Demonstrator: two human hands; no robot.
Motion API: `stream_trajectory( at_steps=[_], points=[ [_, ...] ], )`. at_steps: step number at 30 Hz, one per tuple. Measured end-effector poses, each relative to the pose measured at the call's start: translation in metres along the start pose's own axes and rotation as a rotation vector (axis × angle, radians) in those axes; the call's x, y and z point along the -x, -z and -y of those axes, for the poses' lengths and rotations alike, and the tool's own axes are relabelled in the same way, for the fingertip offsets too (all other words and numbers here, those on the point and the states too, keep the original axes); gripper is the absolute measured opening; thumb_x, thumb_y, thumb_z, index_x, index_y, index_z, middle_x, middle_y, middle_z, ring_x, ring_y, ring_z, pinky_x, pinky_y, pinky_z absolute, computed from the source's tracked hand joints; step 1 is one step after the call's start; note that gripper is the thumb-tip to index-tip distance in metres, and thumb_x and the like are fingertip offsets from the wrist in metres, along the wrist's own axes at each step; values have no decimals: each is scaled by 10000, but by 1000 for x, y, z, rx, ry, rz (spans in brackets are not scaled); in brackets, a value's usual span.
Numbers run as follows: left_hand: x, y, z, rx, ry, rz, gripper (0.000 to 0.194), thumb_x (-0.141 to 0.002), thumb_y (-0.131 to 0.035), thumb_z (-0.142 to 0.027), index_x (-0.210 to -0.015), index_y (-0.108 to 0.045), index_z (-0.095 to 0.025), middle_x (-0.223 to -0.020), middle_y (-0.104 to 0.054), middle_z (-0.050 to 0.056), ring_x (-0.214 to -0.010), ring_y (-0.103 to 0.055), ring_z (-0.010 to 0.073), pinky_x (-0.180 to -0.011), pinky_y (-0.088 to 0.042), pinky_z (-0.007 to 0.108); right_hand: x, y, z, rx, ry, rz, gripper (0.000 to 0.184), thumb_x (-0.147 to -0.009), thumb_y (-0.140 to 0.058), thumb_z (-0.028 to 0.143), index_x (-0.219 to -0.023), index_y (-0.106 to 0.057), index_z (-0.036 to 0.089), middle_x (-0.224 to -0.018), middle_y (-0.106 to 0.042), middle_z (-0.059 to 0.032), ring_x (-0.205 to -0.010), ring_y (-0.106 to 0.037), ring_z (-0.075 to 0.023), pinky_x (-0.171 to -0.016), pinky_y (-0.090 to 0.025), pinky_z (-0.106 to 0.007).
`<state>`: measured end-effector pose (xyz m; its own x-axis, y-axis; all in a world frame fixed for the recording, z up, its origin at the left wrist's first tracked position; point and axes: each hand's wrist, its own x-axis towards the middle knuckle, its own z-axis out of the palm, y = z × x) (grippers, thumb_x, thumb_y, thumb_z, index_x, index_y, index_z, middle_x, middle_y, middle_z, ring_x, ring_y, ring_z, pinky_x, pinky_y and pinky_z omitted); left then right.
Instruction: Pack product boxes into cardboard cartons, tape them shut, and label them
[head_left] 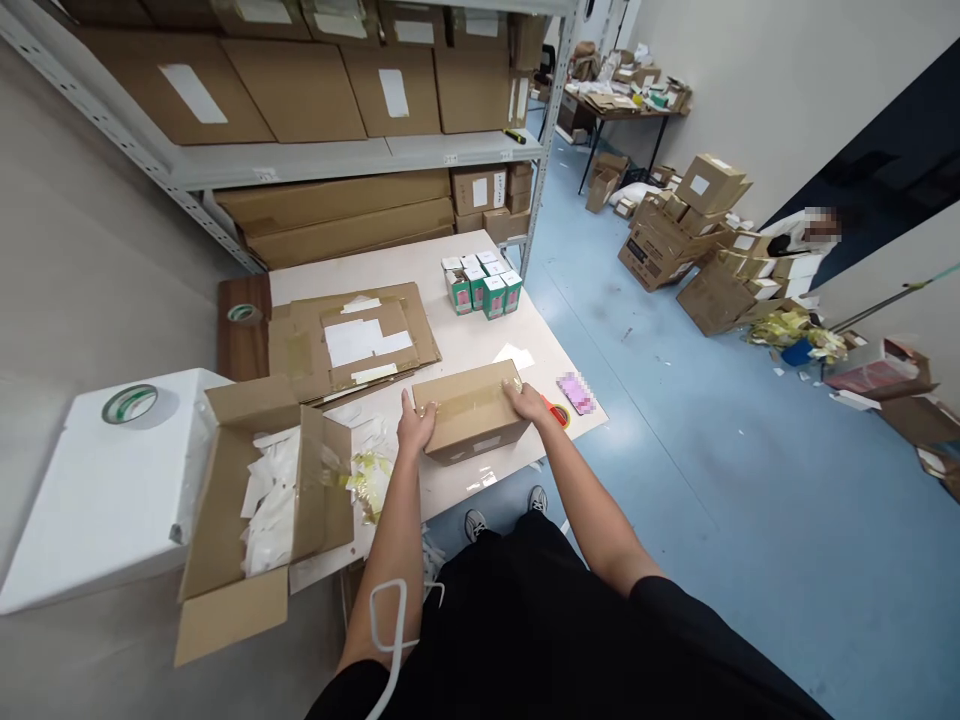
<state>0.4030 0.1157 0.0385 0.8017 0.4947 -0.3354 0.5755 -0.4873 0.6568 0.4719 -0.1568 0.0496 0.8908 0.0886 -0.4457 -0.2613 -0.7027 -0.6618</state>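
Observation:
A closed cardboard box with clear tape along its top rests near the front edge of the white table. My left hand grips its left end, thumb on the near side. On the right end, my right hand is closed around the upper corner. A red and yellow tape dispenser lies just beyond my right hand, partly hidden by it. Beside that is a pink, blurred flat object. White paper scraps lie behind the box.
Flattened cardboard lies at the table's left, with several green-and-white small boxes at the back. An open carton of paper scraps stands left, near a white box bearing a tape roll. Shelving rises behind; a person is far right.

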Motion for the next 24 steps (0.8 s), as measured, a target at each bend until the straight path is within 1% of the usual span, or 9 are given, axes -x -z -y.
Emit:
stream_trajectory(
  at_steps=[4, 7, 9, 11, 13, 15, 18, 21, 24],
  points=[
    [-6, 25, -1, 133, -155, 102, 802, -896, -669, -356, -1632, -361, -276, -1324, -727, 81, -1124, -721, 245, -1009, -550, 359, 12, -4, 13, -70, -125, -89, 922, -948, -320, 844, -1483, -513, 118, -1427, -647, -226, -1292, -639, -376, -1029, -506, -439],
    [-11, 39, 2, 250, -265, 139, 789, -851, -725, -346, -1571, -416, -256, -1205, -741, 85, -994, -731, 222, -899, -596, 352, 18, -9, 17, -115, 12, -181, 823, -983, -334, 784, -1580, -401, 222, -1514, -598, -147, -1364, -595, -328, -1096, -467, -418],
    [-15, 40, 10, 324, -334, 131, 759, -819, -751, -315, -1510, -445, -253, -1210, -721, 87, -1024, -723, 215, -906, -597, 351, 15, -15, 13, -174, 131, -211, 734, -1011, -334, 730, -1575, -400, 266, -1545, -575, -103, -1388, -573, -276, -1095, -467, -363],
    [-17, 31, 24, 400, -404, 118, 684, -797, -737, -244, -1431, -479, -252, -1295, -681, 95, -1137, -697, 210, -982, -571, 354, 7, -25, 7, -243, 149, -240, 699, -1013, -341, 713, -1534, -441, 257, -1507, -606, -102, -1351, -592, -258, -1062, -488, -337],
    [-18, 14, 43, 440, -438, 108, 600, -776, -697, -167, -1344, -516, -238, -1388, -635, 102, -1257, -648, 214, -1080, -520, 371, -4, -39, -2, -303, 71, -257, 720, -980, -410, 723, -1493, -479, 224, -1444, -648, -123, -1297, -619, -277, -1051, -500, -356],
    [-17, -7, 64, 383, -407, 74, 527, -747, -688, -131, -1250, -563, -224, -1358, -648, 94, -1286, -626, 240, -1128, -484, 423, -13, -54, -12, -339, 1, -244, 765, -924, -524, 705, -1490, -495, 191, -1444, -646, -148, -1317, -609, -306, -1095, -481, -389],
    [-14, -33, 89, 288, -339, 129, 515, -706, -707, -106, -1196, -601, -224, -1280, -693, 80, -1261, -639, 285, -1125, -483, 478, -20, -76, -21, -388, 7, -197, 808, -881, -605, 629, -1538, -486, 175, -1573, -540, -156, -1469, -493, -321, -1214, -387, -421],
    [-16, -45, 96, 246, -337, 100, 566, -737, -697, -108, -1283, -606, -226, -1365, -671, 101, -1316, -615, 298, -1145, -474, 469, -22, -86, -23, -425, 99, -179, 789, -897, -582, 581, -1578, -474, 196, -1641, -469, -116, -1548, -397, -295, -1281, -303, -433],
    [-24, -47, 85, 187, -404, 37, 568, -784, -669, -121, -1343, -609, -203, -1419, -643, 124, -1362, -586, 297, -1197, -435, 458, -25, -82, -21, -439, 194, -190, 765, -921, -565, 541, -1607, -449, 223, -1635, -486, -88, -1554, -390, -278, -1292, -293, -431]
  ],
)
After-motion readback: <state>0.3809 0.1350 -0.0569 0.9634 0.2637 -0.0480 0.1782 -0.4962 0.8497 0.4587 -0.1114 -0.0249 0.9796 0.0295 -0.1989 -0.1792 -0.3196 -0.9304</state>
